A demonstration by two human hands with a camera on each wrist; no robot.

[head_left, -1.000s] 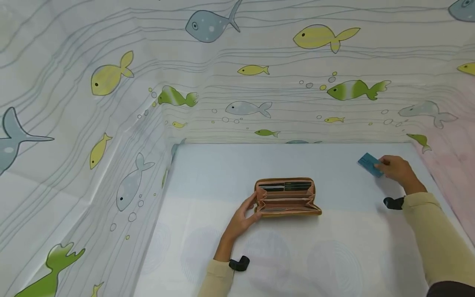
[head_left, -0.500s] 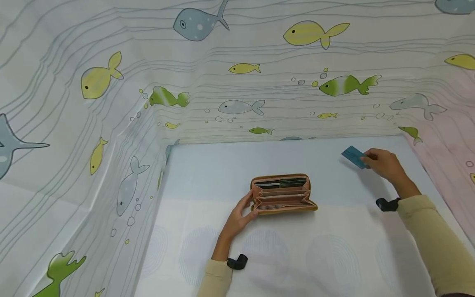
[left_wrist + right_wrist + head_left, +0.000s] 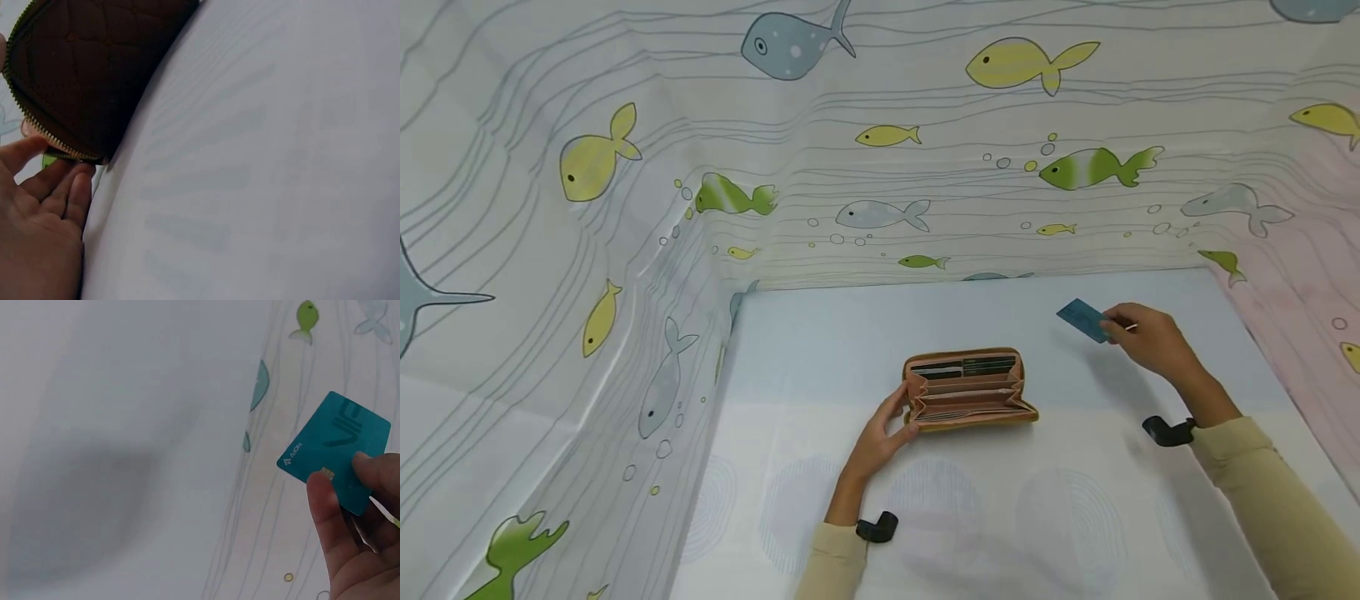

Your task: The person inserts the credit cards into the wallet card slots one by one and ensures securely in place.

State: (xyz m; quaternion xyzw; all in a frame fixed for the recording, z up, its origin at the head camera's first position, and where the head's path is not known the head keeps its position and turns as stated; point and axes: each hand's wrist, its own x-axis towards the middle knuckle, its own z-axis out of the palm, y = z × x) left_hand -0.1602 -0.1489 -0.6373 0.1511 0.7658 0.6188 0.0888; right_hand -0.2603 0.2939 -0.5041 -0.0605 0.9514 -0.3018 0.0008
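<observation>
A brown zip-around wallet [image 3: 977,424] stands spread wide on the white table, its pink inner compartments facing up. Dark cards [image 3: 990,365] sit in slots along its back side. My left hand [image 3: 874,444] grips the wallet's left end, thumb at the front corner. Quilted outer leather [image 3: 94,69] and zip teeth show in the left wrist view, with fingers at the corner. To the right of the wallet and apart from it, my right hand [image 3: 1153,340] pinches a teal card [image 3: 337,440] above the table. The card's chip and printed lettering are visible; thumb and fingers cover part of it.
The white table [image 3: 820,333] has faint circle patterns near its front. Behind and to the left rises a fish-print sheet [image 3: 790,167], with a pinkish part [image 3: 1300,317] on the right. A black wrist device [image 3: 1168,431] sticks out at each cuff.
My right hand has carried the teal card leftward, closer to the wallet. The left hand keeps its grip on the wallet. The whole head view has shifted slightly.
</observation>
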